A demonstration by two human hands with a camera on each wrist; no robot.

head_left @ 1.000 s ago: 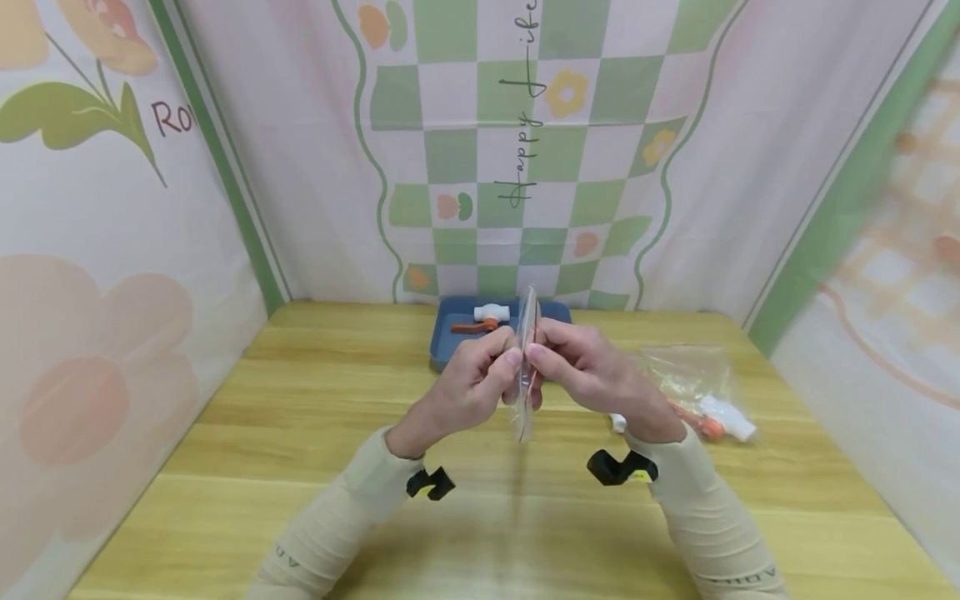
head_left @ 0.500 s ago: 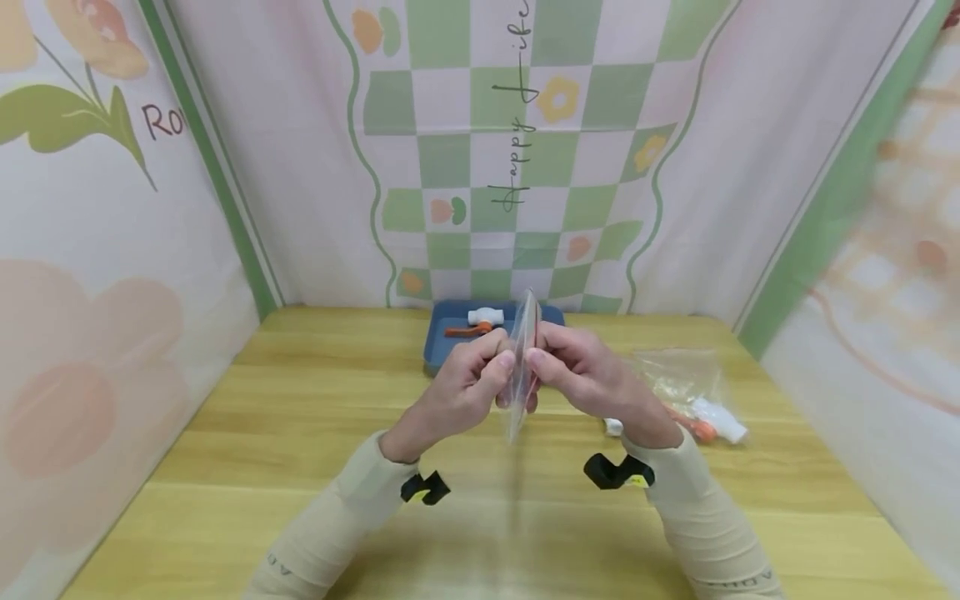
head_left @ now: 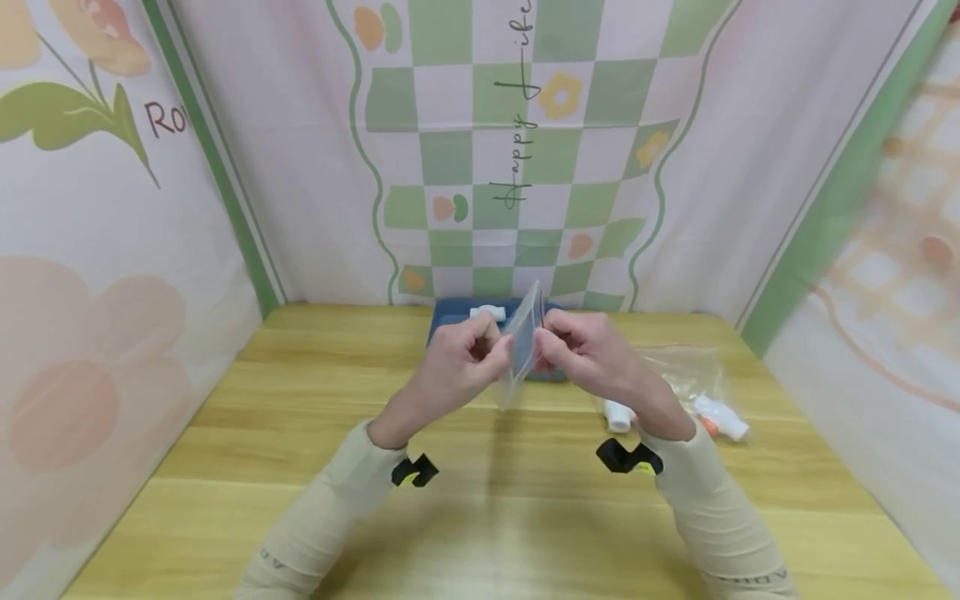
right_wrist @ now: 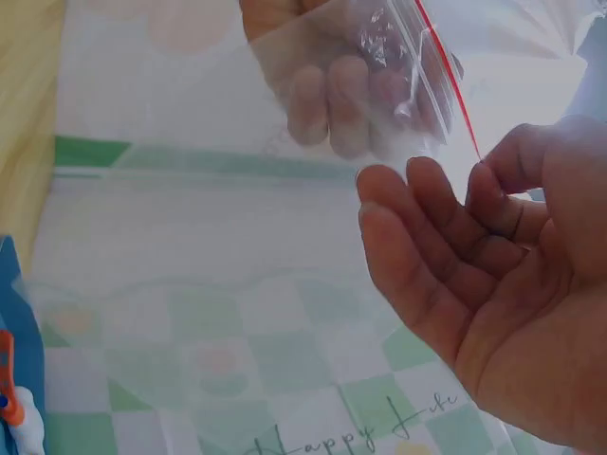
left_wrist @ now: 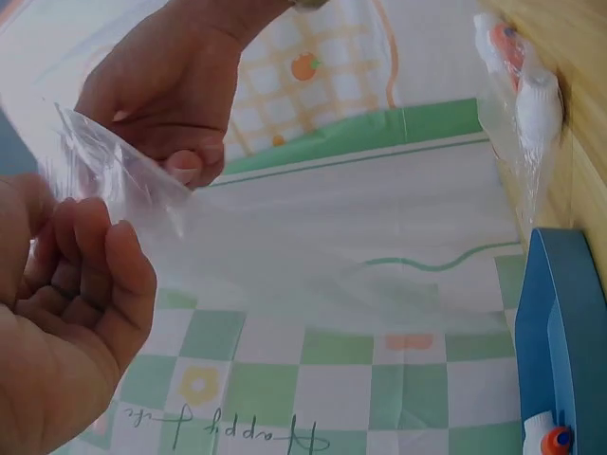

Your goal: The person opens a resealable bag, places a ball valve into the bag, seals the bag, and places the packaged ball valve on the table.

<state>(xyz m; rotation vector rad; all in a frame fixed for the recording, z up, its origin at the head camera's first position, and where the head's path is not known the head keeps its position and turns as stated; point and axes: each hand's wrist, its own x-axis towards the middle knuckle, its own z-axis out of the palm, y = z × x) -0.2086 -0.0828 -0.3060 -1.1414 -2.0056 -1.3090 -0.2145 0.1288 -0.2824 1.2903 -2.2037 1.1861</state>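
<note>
Both hands hold a clear zip-lock bag (head_left: 522, 333) up over the table, in front of the blue tray. My left hand (head_left: 461, 358) pinches one side of its mouth between thumb and curled fingers. On the other side, my right hand (head_left: 588, 354) pinches the edge beside the red seal line (right_wrist: 446, 66). The mouth is parted between the two hands, and nothing shows inside the bag. In the left wrist view the bag's film (left_wrist: 123, 180) spans from one hand to the other.
Behind the hands, the blue tray (head_left: 444, 315) holds a white valve (head_left: 489, 312) with an orange handle, partly hidden. At right lies a clear bag (head_left: 693, 367) with a white and orange valve (head_left: 722, 417). A white fitting (head_left: 618, 417) sits by the right wrist.
The bag's two sides have been pulled apart, with the left hand shifting slightly left and the right hand slightly right. The bag has turned so its face shows more.
</note>
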